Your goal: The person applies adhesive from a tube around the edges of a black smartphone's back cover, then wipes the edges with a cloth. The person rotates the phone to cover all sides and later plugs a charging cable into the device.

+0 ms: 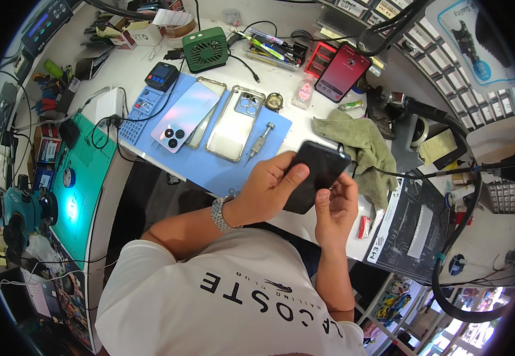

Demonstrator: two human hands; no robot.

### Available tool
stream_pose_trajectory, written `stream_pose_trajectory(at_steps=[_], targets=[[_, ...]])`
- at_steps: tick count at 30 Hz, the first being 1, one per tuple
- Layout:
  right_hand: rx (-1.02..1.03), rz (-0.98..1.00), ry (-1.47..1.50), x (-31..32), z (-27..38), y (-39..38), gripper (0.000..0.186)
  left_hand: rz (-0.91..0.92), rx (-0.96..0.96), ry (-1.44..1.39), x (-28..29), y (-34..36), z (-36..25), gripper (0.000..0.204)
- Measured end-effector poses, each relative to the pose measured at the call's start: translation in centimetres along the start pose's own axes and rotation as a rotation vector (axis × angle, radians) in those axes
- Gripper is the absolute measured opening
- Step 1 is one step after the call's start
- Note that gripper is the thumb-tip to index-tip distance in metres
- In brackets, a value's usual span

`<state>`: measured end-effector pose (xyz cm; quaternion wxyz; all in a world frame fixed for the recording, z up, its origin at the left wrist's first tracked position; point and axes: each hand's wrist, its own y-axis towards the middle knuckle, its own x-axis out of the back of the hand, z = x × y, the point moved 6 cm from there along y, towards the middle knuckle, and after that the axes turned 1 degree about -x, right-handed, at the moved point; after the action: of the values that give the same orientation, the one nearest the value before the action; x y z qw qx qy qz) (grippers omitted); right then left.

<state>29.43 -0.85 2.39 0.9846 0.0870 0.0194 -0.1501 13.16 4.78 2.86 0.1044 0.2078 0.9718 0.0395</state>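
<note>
My left hand [272,187], with a metal watch on its wrist, grips a black phone [319,163] at its left side, thumb across it. My right hand [334,213] has its fingers curled at the phone's lower right edge. Behind them, on a blue mat [210,178], lie an iridescent phone [180,113] with its back up, over a clear case [213,95], a second clear case [225,133] and a screwdriver [260,142]. A crumpled green cloth [364,145] sits right beside the held phone.
A green fan [205,48], a phone on a stand [341,71], a bottle [302,94] and a pen tray [269,50] stand behind. Left are a teal mat [85,178] and a microscope [26,207]. A dark mat [405,231], cables and drawer units [447,71] are at right.
</note>
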Motion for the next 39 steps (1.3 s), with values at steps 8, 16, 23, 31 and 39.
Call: stream_pose_trajectory(at_steps=[8, 16, 23, 31, 39], targets=[[-0.081, 0.007, -0.078, 0.5, 2.4, -0.3, 0.032, -0.045, -0.356, 0.528, 1.1, -0.9, -3.8, 0.038], [-0.140, -0.034, 0.201, 1.6, -0.4, 1.4, 0.032, -0.142, -0.013, 0.318, 6.1, -0.5, -2.3, 0.033], [-0.271, 0.072, 0.260, -0.6, 0.2, 1.2, 0.033, 0.059, 0.027, 0.045, 1.0, -0.5, -1.0, 0.035], [0.038, -0.011, -0.211, 3.9, 4.3, 0.6, 0.026, -0.031, -0.010, -0.088, -0.1, -0.3, -0.1, 0.024], [-0.014, -0.631, -0.218, 23.2, 1.4, 10.5, 0.033, -0.013, 0.068, -0.298, 1.1, 0.1, -2.8, 0.023]])
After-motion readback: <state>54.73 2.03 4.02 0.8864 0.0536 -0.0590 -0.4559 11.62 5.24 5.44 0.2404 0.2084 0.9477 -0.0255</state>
